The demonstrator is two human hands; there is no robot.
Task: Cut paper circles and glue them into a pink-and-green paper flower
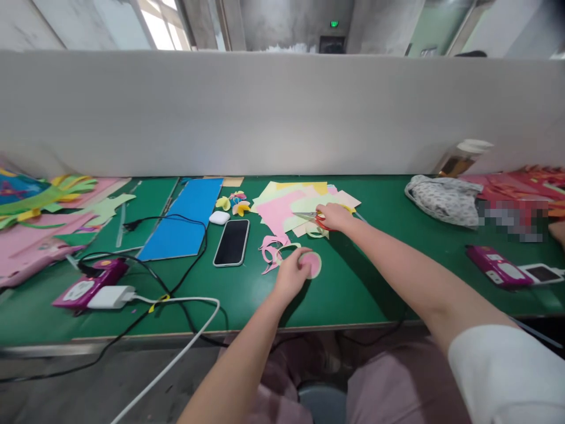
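Between the fingers of my left hand (293, 272) is a round paper disc (312, 265), pink with a pale rim. My right hand (334, 217) grips the orange handles of a pair of scissors (309, 216), whose blades point left over a pile of coloured paper sheets (276, 213). Pink paper scraps (270, 250) with curved cut edges lie just left of my left hand. A pale green curved offcut (316, 233) rests below the scissors. Small yellow and pink paper flowers (236, 203) sit left of the pile.
A phone (232, 242), a white earbud case (219, 218) and a blue board (183, 218) are to the left. Cables run from a purple power strip (90, 287) across the green table. At right are a grey patterned cloth pouch (445, 200) and another purple strip (498, 268).
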